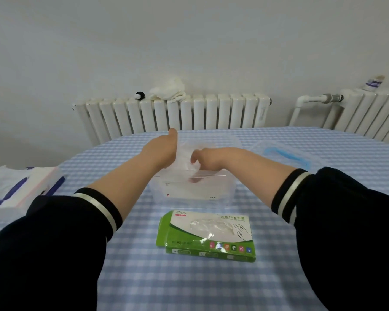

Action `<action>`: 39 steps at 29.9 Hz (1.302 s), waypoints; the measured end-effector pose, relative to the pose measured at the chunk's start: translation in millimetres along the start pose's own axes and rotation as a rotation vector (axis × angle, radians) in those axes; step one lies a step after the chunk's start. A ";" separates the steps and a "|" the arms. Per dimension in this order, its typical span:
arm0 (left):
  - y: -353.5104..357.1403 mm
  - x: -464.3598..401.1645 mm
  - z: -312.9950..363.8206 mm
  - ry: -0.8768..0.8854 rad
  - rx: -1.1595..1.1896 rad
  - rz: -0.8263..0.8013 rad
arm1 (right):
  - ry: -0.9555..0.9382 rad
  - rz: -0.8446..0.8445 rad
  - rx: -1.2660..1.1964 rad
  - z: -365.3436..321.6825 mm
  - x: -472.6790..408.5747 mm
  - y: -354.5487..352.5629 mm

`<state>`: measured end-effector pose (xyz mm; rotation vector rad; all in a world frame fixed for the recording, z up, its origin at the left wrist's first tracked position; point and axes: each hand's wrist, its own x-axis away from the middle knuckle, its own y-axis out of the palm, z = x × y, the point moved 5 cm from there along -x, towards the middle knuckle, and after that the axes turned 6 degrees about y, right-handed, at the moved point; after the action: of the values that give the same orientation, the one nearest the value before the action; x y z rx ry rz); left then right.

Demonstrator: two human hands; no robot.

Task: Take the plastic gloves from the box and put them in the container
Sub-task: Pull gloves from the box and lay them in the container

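White wall (pixel 189 41) behind, radiators (pixel 171 113) along it, cloth (pixel 166 88) draped on nearer one. Blue-check tablecloth (pixel 189 283) covers table. Clear plastic container (pixel 189 187) at centre, both forearms reaching into it. Lid with blue handle (pixel 285 156) to right of container. Tissue pack (pixel 20 189) at left edge. Green glove box (pixel 208 235) flat, just in front of container. Left hand (pixel 162 151) thumb up, gripping thin clear plastic gloves (pixel 184 153) over container. Right hand (pixel 204 157) fingers curled down, pinching same film.

Tissue pack (pixel 20 189), radiator (pixel 173 113), checked tablecloth (pixel 189 283).
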<state>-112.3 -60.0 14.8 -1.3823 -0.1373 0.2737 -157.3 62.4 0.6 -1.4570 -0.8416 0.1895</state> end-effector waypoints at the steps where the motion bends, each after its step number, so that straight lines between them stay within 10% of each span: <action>1: 1.6 0.3 -0.7 -0.002 -0.004 -0.030 | 0.029 -0.036 -0.028 0.4 -2.6 3.2; 8: -27.1 13.6 28.6 0.325 -0.373 0.191 | 0.108 -0.157 -0.204 -2.0 -7.4 12.1; 13: 4.9 8.7 18.6 0.182 -0.352 -0.405 | 0.071 -0.166 -0.083 1.4 -2.7 10.9; 18: 16.3 2.8 10.4 0.142 -0.347 -0.537 | 0.003 -0.055 -0.051 5.4 3.3 3.0; 22: 2.3 5.8 14.7 0.162 -0.215 -0.364 | -0.071 0.234 -0.163 15.7 18.2 -23.1; 30: -3.9 115.2 43.6 0.509 0.307 0.644 | -0.561 0.870 -0.742 22.2 111.6 15.2; 39: 96.0 149.4 28.3 0.332 0.351 0.122 | -0.297 0.397 -0.444 37.5 92.8 96.2</action>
<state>13.3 23.0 -83.6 -1.0694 0.2613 0.1568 -78.5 161.8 -55.8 -2.0444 -0.8566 0.5554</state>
